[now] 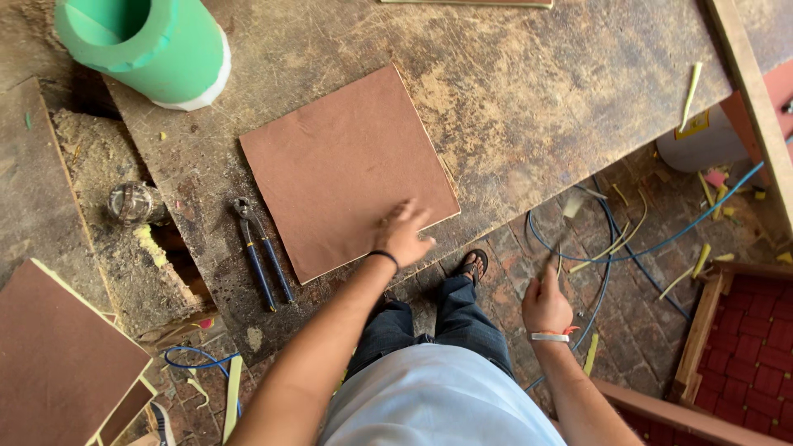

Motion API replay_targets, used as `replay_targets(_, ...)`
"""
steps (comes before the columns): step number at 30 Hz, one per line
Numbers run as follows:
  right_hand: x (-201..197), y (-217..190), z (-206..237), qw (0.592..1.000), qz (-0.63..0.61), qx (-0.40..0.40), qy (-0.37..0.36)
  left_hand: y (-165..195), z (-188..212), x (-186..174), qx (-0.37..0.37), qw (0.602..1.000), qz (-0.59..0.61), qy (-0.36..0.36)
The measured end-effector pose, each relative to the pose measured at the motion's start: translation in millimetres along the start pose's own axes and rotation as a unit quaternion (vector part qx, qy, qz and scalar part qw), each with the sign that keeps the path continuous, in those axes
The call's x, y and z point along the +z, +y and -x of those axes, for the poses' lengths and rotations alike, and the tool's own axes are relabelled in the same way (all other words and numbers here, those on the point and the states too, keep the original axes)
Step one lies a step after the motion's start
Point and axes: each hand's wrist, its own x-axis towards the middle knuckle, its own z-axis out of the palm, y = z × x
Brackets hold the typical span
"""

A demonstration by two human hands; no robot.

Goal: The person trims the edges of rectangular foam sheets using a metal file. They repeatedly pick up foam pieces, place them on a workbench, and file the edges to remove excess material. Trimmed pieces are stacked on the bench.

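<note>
My left hand [403, 234] rests flat on the near right corner of a square brown board [347, 169], fingers spread, pinning it to the surface [529, 91]. Nothing is gripped in that hand.

My right hand [546, 304] hangs off the near edge, over the brick floor [628, 322], closed round something thin and blurred. I cannot tell what it is.

The board lies skewed on the scarred wooden surface, its near corner reaching close to the edge. I see no cut, mark or fixing on its face, so as I judge it the work on this piece is barely begun: board placed and held, nothing more.

Blue-handled pincers [263, 252] lie just left of the board, untouched. A green roll [149, 45] stands far left. Another brown board [62, 355] sits near left. Blue cable [636, 248] and yellow offcuts litter the floor.
</note>
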Motion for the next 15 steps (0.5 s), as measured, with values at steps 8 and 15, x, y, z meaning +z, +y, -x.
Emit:
replay_targets(8, 6, -62, -52, 0.991, -0.044, -0.085, -0.096, -158, 37, -19, -0.283, 0.891, 0.053, 0.350)
replay_targets(15, 23, -106, -69, 0.976, -0.154, -0.062, -0.142, -187, 22, -51, -0.319, 0.749, 0.403, 0.418)
